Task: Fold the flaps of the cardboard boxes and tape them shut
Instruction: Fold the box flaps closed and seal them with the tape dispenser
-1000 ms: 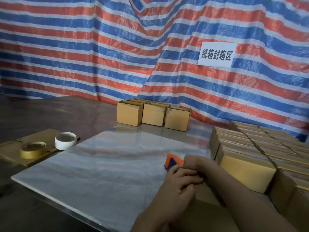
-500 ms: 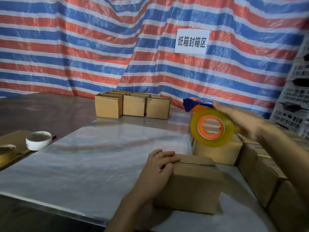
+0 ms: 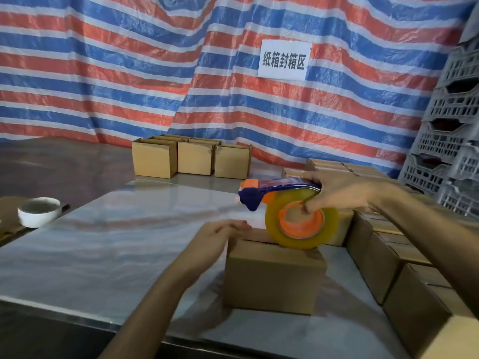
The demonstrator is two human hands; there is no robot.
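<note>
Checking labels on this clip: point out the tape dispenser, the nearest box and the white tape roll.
tape dispenser (image 3: 298, 229), head view, on the orange hub.
nearest box (image 3: 274, 278), head view, on its front face.
white tape roll (image 3: 39, 218), head view, on its outer wall.

Brown cardboard box, yellowish tape roll on an orange-and-blue dispenser, white roll, backdrop tarp — red, blue, white stripes

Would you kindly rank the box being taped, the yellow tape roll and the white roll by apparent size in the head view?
Box being taped
yellow tape roll
white roll, though it sits farther away
</note>
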